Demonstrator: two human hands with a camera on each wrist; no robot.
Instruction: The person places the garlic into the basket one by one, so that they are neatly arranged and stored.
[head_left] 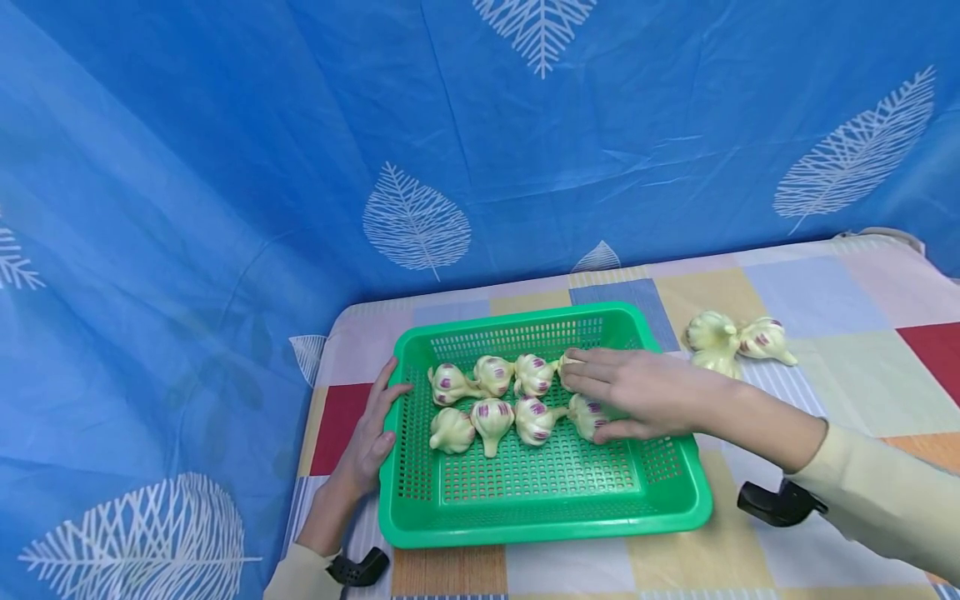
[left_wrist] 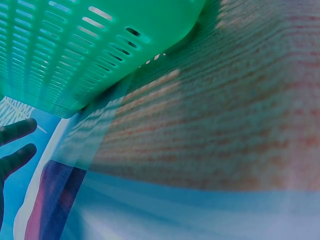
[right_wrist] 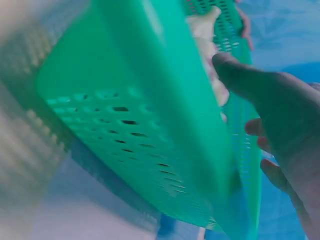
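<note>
The basket [head_left: 547, 533] is rectangular green plastic with rounded corners, a smooth rim, and a perforated floor and walls. It stands on a patchwork-print tablecloth [head_left: 570, 571]; a creased blue curtain [head_left: 262, 167] with white leaf motifs hangs at 12 o'clock. Contents: 8 garlic bulbs [head_left: 492, 417], ridged, cream and mostly purple-streaked, in 2 rows of 4. The 3 loose bulbs [head_left: 763, 340] lie on the cloth at 2 o'clock from the basket.

Left hand [head_left: 372, 433]: at the 9 o'clock rim, fingers extended and apart. Right hand [head_left: 637, 387]: at 2 o'clock from basket centre, above the end bulbs, thumb and fingers apart; the fingers partly conceal the far bulb.

The left wrist view adds the slotted outer wall, ribbed cloth and 2 separated fingertips at 9 o'clock. The right wrist view adds the thumb-to-finger gap. Only the head view shows the loose bulbs.
</note>
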